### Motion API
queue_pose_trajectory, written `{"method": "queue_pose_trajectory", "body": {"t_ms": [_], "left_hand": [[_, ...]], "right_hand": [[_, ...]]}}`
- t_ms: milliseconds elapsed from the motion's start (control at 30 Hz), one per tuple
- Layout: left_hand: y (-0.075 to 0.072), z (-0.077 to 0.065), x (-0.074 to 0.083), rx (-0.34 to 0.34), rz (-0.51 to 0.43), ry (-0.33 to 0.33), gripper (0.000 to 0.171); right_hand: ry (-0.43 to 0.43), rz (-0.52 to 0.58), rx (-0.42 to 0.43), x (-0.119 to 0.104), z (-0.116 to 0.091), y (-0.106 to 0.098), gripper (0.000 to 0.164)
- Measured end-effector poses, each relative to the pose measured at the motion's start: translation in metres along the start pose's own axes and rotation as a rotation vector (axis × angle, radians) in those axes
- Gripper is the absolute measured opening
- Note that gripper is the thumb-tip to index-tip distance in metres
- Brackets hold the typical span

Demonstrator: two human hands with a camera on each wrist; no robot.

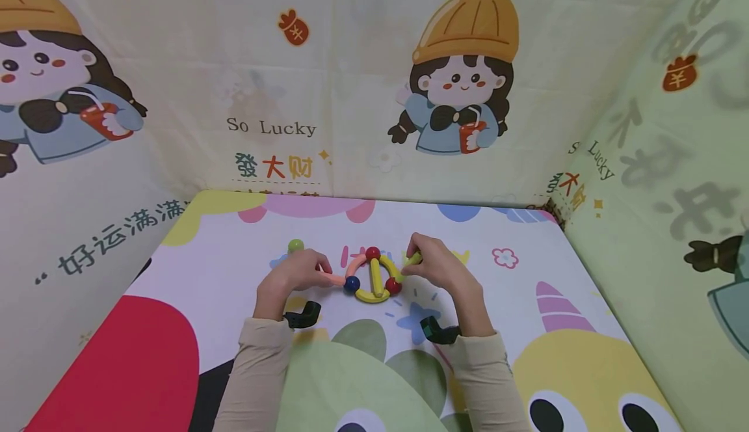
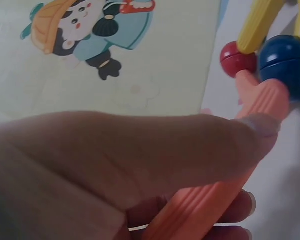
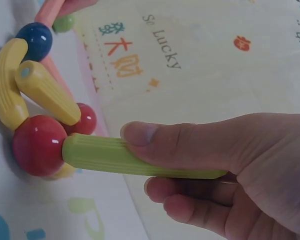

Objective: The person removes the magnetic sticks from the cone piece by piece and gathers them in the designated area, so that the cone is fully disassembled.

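A small ring of curved rods and balls lies on the table, its parts seeming to be a magnetic building set. It has a blue ball (image 1: 352,284), a far red ball (image 1: 373,253) and a near red ball (image 1: 394,285), joined by pink and yellow curved rods (image 1: 371,298). One straight yellow rod (image 1: 376,276) rises from the far red ball. My left hand (image 1: 297,270) pinches a coral-pink rod (image 2: 202,205) whose end meets the blue ball. Between thumb and fingers, my right hand (image 1: 437,264) holds a green rod (image 3: 97,152), its tip against the near red ball.
A loose green ball (image 1: 296,245) sits behind my left hand. The table (image 1: 491,289) wears a cartoon-printed cover. Patterned cloth walls (image 1: 363,94) stand behind and at both sides. Black wrist mounts (image 1: 440,332) hang below both wrists.
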State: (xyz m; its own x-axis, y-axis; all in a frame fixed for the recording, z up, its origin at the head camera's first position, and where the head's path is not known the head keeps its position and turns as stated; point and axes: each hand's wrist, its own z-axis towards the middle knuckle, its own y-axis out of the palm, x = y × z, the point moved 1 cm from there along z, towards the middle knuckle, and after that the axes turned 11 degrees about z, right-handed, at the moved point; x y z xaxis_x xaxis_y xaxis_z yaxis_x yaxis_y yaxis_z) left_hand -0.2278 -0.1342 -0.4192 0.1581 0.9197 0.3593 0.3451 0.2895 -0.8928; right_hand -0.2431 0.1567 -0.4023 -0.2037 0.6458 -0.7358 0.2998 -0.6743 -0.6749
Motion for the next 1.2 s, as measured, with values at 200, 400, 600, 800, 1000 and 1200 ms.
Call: {"method": "queue_pose_trajectory", "body": {"t_ms": [200,400,600,800,1000,1200], "left_hand": [[0.007,0.007,0.001,0.017,0.018,-0.013,0.026],[0.01,0.013,-0.001,0.07,0.019,-0.039,0.026],[0.015,0.017,0.001,0.112,0.042,-0.063,0.027],[0.018,0.021,0.004,0.11,0.048,-0.059,0.027],[0.02,0.023,0.004,0.063,0.038,-0.055,0.023],[0.024,0.025,0.004,0.06,0.037,-0.042,0.021]], "right_hand": [[0.028,-0.02,0.026,0.005,0.003,-0.003,0.034],[0.031,-0.047,0.056,0.011,0.006,-0.004,0.032],[0.06,-0.08,0.079,0.015,0.006,-0.003,0.03],[0.114,-0.168,0.019,0.021,0.005,-0.002,0.031],[0.134,-0.199,-0.05,0.03,0.008,0.004,0.027],[0.102,-0.191,-0.058,0.038,0.013,0.009,0.018]]}}
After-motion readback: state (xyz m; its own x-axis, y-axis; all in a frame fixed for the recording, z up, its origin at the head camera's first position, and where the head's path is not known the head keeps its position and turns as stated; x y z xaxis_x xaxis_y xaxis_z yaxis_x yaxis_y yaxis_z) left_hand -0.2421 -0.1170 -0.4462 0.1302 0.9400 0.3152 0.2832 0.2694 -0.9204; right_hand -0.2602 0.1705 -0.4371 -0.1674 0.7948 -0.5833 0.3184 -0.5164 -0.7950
